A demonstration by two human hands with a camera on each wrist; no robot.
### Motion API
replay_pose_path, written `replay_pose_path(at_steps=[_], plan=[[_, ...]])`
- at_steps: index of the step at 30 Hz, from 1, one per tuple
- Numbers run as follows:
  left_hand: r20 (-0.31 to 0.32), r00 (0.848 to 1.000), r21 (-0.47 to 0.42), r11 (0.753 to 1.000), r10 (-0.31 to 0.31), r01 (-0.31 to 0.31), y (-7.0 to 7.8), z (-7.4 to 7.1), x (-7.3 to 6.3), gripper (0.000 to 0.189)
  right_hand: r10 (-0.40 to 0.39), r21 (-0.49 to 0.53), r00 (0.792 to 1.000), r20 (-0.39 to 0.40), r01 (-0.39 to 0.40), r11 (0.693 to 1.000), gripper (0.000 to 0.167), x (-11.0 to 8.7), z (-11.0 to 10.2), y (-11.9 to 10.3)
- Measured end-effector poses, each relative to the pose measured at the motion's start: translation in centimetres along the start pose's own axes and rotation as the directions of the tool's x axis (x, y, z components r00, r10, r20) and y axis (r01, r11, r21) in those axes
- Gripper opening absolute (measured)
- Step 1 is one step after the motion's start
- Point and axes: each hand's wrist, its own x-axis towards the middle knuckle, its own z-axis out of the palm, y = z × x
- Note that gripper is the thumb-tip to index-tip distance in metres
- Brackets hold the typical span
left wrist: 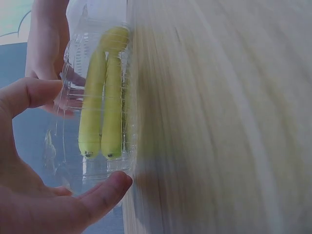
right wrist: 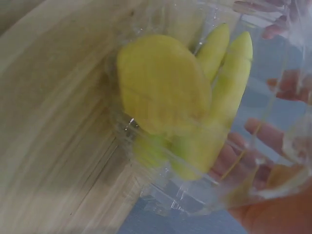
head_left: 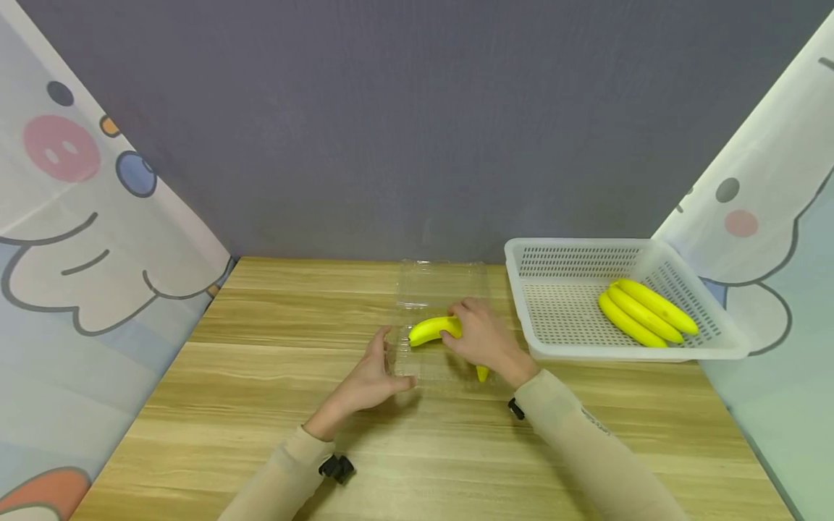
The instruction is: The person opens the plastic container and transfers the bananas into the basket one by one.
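A clear plastic clamshell box (head_left: 433, 373) stands on the wooden table with its lid (head_left: 443, 282) folded back toward the wall. Yellow bananas (left wrist: 91, 112) lie side by side inside it. Across its left end, my left hand (head_left: 371, 376) holds the box, thumb at the near corner and fingers at the far one. My right hand (head_left: 482, 336) reaches over the box and grips a banana (head_left: 430, 331) between thumb and fingers. That banana lies crosswise over the others in the head view; the hand covers its right part. Another banana's tip (head_left: 482, 373) shows below the right hand.
A white perforated basket (head_left: 531, 325) stands to the right of the box, with a bunch of bananas (head_left: 641, 315) against its right side. The grey wall (head_left: 417, 130) rises behind the table (head_left: 260, 347). Cartoon-printed sheets (head_left: 72, 239) flank both sides.
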Motion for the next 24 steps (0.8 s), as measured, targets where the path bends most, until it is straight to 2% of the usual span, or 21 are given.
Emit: replay_pose_path(at_steps=[12, 24], plan=[[0.006, 1.000, -0.006, 1.000, -0.007, 0.007, -0.1, 0.1, -0.1, 0.116, -0.047, -0.130, 0.997, 0.055, 0.054, 0.990, 0.052, 0.3, 0.8, -0.3], [0.010, 1.000, -0.003, 1.000, -0.003, 0.003, 0.2, 0.0, -0.1, 0.114, -0.066, -0.152, 0.994, 0.086, 0.079, 0.985, 0.059, 0.0, 1.1, -0.6]])
